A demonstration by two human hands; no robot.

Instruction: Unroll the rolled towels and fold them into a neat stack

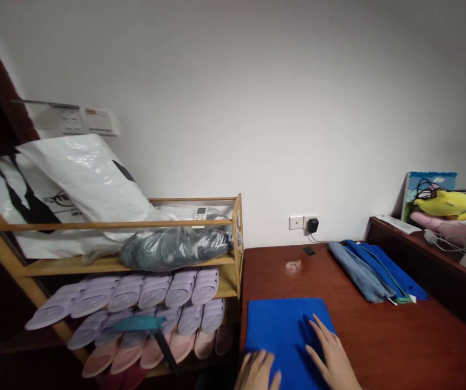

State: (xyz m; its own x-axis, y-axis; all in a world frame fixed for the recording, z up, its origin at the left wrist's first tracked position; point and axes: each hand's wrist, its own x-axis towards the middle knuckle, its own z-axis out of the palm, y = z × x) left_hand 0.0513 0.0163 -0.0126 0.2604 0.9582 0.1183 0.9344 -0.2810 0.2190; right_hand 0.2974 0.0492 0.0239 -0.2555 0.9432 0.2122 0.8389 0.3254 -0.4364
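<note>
A folded blue cloth point(284, 319) lies flat near the front left of the reddish-brown desk point(383, 341). Over its lower left edge is my left hand point(257, 371), fingers stretched out and somewhat blurred. My right hand point(330, 352) hovers at or rests on the right side of the cloth with its fingers spread; whether it touches cannot be made out. Neither hand grips anything. Farther back on the desk, a folded grey-blue cloth point(361, 271) sits beside folded blue fabric point(391, 271) with a green edge.
Left of the desk, a wooden rack point(239, 271) holds several slippers point(154, 290), a dark plastic-wrapped bundle point(176, 249) and a white bag point(86, 184). A black plug point(312, 225) sits in the wall socket. A raised ledge on the right bears a yellow plush toy point(448, 204).
</note>
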